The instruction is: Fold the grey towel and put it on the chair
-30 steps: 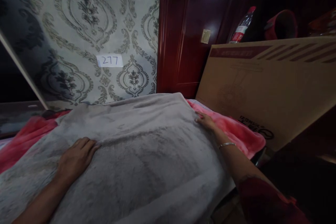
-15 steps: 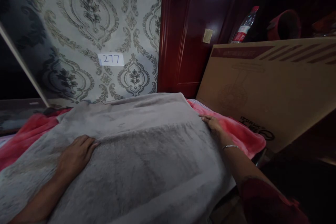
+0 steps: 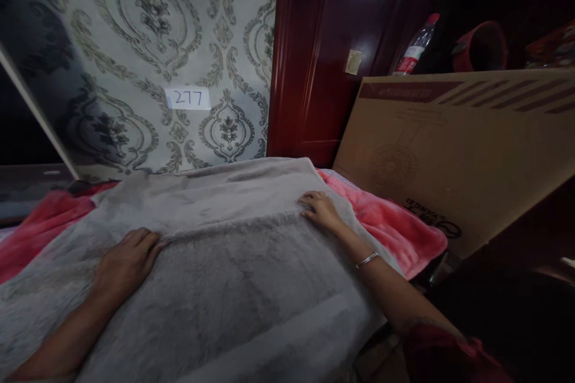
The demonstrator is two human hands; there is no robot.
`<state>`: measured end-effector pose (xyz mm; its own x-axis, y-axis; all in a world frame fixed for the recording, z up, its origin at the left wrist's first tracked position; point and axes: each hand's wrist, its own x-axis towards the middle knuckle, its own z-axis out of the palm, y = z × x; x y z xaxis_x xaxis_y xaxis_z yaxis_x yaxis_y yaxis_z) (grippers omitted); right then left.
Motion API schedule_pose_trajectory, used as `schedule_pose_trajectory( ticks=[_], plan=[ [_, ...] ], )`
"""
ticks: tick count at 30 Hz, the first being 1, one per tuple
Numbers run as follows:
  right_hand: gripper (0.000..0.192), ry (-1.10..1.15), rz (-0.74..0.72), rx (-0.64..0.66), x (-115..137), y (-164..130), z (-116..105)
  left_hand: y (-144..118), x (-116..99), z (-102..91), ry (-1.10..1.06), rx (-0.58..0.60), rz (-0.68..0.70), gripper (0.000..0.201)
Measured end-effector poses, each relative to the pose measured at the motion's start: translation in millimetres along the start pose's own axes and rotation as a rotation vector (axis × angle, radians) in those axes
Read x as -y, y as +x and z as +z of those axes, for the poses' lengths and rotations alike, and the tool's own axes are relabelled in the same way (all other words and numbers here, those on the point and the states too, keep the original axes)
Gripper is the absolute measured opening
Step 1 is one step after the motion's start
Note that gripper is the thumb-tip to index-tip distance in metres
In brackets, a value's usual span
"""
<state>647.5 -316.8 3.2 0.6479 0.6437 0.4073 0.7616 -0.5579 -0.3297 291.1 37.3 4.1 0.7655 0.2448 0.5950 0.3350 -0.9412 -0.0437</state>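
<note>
A grey plush blanket [image 3: 251, 275] is spread out before me, with a long raised crease running across it. My left hand [image 3: 128, 260] is closed on the blanket at the left end of this crease, fingers and thumb drawn together on the fabric. Near the crease's right end, my right hand [image 3: 321, 209] lies on the blanket with its fingers stretched out and the thumb apart. A silver bangle circles the right wrist. Pink plush fabric [image 3: 390, 221] shows from under the grey blanket on the right, and more of it at the left.
A large cardboard box [image 3: 449, 161] leans at the right, with a red-capped bottle [image 3: 413, 51] and a red round object [image 3: 480, 48] behind its top edge. Ahead stand a patterned wall with a paper label [image 3: 187, 98] reading 277 and a dark red wooden panel [image 3: 309, 72].
My right hand has moved left from the blanket's right edge onto the crease, and its fingers lie on the fabric. The left hand stays almost in place.
</note>
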Motion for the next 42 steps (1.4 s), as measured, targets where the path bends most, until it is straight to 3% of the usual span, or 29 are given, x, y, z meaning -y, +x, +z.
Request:
schedule_pose_trajectory(
  ticks=[3,6,11,14,19,24,30,34,42],
  plan=[
    [0.029,-0.101,-0.082,0.046,19.4,-0.6,15.0,0.2,0.3,0.4,0.013,-0.001,0.033,0.042],
    [0.015,-0.132,-0.067,0.009,24.8,-8.7,24.0,0.5,1.8,-0.4,-0.011,0.039,0.042,0.041],
    [0.025,-0.142,-0.034,-0.118,19.6,-25.5,33.6,-3.7,9.3,-7.4,-0.033,0.173,0.005,0.033],
    [0.028,-0.144,-0.115,-0.264,11.9,-30.0,37.8,-8.8,15.6,-14.4,-0.041,0.234,-0.018,0.033],
    [0.031,-0.180,-0.184,-0.380,2.7,-32.4,46.7,-14.3,16.4,-23.0,-0.160,0.232,-0.057,0.026],
    [0.032,-0.175,-0.185,-0.371,-9.7,-31.7,58.2,-16.4,17.4,-29.2,-0.138,0.259,-0.088,0.024],
    [0.034,-0.146,-0.235,-0.383,-24.6,-26.7,68.7,-25.0,42.9,-35.5,-0.283,0.317,-0.104,0.024],
    [0.036,-0.146,-0.262,-0.408,-25.3,-26.6,69.2,-27.1,47.5,-34.4,-0.289,0.333,-0.168,0.015],
    [0.034,-0.112,-0.267,-0.367,-23.0,-27.8,67.1,-24.9,43.3,-35.4,-0.205,0.227,-0.175,0.010]
  ],
)
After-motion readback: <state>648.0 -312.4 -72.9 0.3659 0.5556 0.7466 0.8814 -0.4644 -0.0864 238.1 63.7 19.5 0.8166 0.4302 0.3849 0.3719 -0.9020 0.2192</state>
